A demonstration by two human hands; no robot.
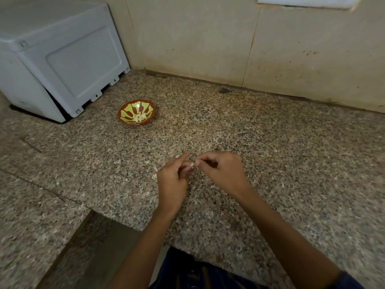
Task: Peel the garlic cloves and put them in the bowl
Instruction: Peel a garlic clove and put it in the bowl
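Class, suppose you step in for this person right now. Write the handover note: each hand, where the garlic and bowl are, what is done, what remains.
Left hand: holds a garlic clove at its fingertips, above the granite counter.
Right hand: pinches at the clove's tip, seemingly pulling skin.
Bowl: far left on the counter, beside the white appliance, out of the hands' way.
Done: several peeled cloves lie in the bowl.
Left: finish peeling this clove and drop it in the bowl. Other unpeeled cloves cannot be made out.

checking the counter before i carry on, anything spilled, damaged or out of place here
Little stands out. Pale bits, probably garlic skin, lie loose on the granite counter beside the left hand. A dark chip or gap shows where counter meets wall. The bowl sits upright with its peeled cloves inside.
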